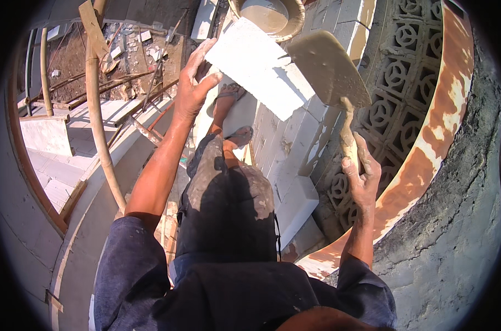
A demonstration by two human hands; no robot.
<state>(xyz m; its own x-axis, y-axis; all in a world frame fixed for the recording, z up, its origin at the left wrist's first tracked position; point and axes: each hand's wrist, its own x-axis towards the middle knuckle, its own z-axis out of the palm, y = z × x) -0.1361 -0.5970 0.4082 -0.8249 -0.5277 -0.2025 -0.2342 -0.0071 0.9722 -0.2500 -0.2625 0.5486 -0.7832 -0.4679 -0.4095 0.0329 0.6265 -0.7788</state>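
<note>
My left hand [196,83] grips the left edge of a white lightweight block [253,58], thumb on its near side and fingers along the far one. The block is tilted, its pale face sunlit. In my right hand [364,175] is the handle of a trowel [329,69]. Its broad blade is coated with wet grey mortar and sits just right of the block, casting a shadow on its corner. Whether blade and block touch, I cannot tell. Beyond the block stands a round bucket [298,25] with greyish contents.
A wall of white blocks [294,138] runs along my right, beside patterned ventilation blocks [396,77] and a rusty curved metal edge [427,160]. Bamboo poles [96,116] rise on the left. Rubble [134,49] lies far below. My sandalled feet [240,135] stand on a narrow pale surface.
</note>
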